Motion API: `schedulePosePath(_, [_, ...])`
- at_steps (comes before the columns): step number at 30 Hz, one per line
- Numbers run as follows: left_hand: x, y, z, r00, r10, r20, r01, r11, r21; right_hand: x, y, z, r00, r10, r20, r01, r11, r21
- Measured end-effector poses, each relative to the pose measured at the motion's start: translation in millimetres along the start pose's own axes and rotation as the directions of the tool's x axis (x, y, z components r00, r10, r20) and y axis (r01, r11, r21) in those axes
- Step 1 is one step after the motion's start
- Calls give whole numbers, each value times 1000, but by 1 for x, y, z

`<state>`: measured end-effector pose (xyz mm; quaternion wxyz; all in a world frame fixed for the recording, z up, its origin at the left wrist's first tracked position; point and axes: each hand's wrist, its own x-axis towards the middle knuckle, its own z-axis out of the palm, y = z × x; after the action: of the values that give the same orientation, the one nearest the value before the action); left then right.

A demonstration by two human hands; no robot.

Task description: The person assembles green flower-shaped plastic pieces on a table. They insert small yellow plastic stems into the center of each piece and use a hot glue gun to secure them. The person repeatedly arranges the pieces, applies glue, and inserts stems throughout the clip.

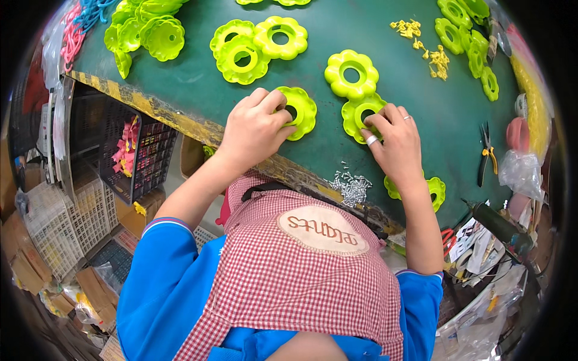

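Note:
My left hand [256,123] is closed, its fingers pinching the near-left rim of a lime-green plastic flower-shaped ring [307,114] on the table. A second flower-shaped ring [351,123] lies farther right, with the thumb and fingers of my right hand [394,138] closed on its right edge. Just beyond it, a scalloped green flower piece [335,73] touches or overlaps that ring. Partly covered by my right forearm, more green pieces [438,191] rest near the table edge. Small silver screws [352,188] are heaped between my two arms.
Green flower rings [282,25] lie beyond my left hand, with stacked green cups [162,39] at far left. Small yellow parts [438,63] are scattered at far right. Pliers [486,157] and a dark green power tool [500,224] sit on the right. Striped tape marks the table edge [150,111].

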<state>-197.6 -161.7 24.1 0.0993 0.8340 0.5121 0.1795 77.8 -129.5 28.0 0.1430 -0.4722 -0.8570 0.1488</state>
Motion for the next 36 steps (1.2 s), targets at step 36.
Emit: schedulePosePath(36, [-32, -29, -28, 965, -201, -171, 217, 973, 82, -15, -30, 23, 980, -138, -143, 163, 971, 177])
